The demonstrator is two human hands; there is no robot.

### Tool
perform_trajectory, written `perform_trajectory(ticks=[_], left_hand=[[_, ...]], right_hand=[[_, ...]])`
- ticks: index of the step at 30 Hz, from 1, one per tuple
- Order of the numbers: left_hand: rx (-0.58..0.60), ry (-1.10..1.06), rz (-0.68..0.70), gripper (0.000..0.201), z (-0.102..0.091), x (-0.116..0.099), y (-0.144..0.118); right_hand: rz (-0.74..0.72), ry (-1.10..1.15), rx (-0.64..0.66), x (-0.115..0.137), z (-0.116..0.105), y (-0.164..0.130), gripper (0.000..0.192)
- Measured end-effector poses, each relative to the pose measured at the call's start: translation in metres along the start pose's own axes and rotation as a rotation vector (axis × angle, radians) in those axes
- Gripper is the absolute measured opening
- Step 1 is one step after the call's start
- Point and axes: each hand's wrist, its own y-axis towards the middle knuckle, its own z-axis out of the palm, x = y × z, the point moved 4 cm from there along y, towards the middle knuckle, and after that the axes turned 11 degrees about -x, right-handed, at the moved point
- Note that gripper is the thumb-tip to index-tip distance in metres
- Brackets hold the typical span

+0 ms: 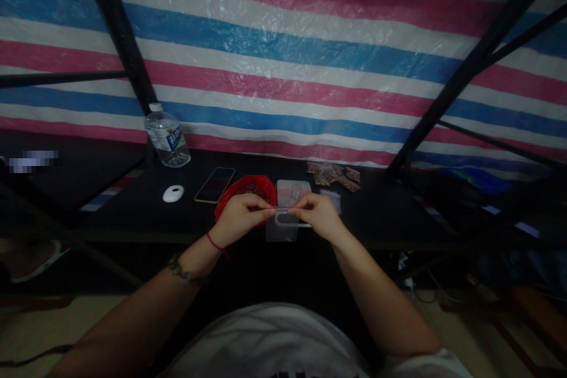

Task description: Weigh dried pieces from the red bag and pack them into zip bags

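A small clear plastic bag point(282, 234) hangs upright between my hands, over the table's front edge. My left hand point(239, 217) pinches its top edge at the left, thumb against fingers. At the right end of the same edge, my right hand point(319, 216) pinches it too. Whether the bag's mouth is parted cannot be made out. Behind my left hand lies a red plastic bag point(225, 194) with brown bits in it. A flat white device point(282, 188), perhaps a small scale, sits behind the clear bag and is partly hidden. Flat clear bags point(333, 199) lie beside my right hand.
Several filled packets point(330, 175) lie at the back right of the black table point(376, 207). To the left are a phone point(215, 184), a white rounded object point(173, 193) and a clear plastic bottle point(170, 142). Dark metal posts point(128, 41) frame a striped plastic sheet point(283, 71).
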Motion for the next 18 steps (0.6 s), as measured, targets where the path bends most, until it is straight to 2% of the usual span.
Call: perform_trajectory(ticks=[6,8,10,13,14,16,18], left_hand=[[-0.031,0.010,-0.008,0.020,0.006,0.006,-0.004],[-0.045,-0.010,-0.027,0.022,0.005,0.009,-0.002],[-0.078,-0.041,-0.085,0.026,0.000,0.013,0.002],[-0.114,-0.072,-0.185,0.029,-0.008,0.021,0.008],[-0.118,-0.077,-0.203,0.028,-0.009,0.023,0.009],[-0.123,-0.082,-0.223,0.026,-0.010,0.027,0.011],[-0.120,-0.085,-0.233,0.026,-0.008,0.031,0.012]], right_hand=[[0.013,0.105,0.000,-0.010,-0.003,0.009,0.028],[-0.006,0.138,-0.072,-0.015,-0.018,0.019,0.030],[-0.025,0.116,-0.244,-0.027,-0.047,0.034,0.033],[0.000,-0.055,-0.451,-0.061,-0.097,0.057,0.041],[0.044,-0.151,-0.461,-0.077,-0.110,0.064,0.043],[0.126,-0.435,-0.424,-0.107,-0.130,0.078,0.038],[0.189,-0.731,-0.299,-0.133,-0.139,0.092,0.032]])
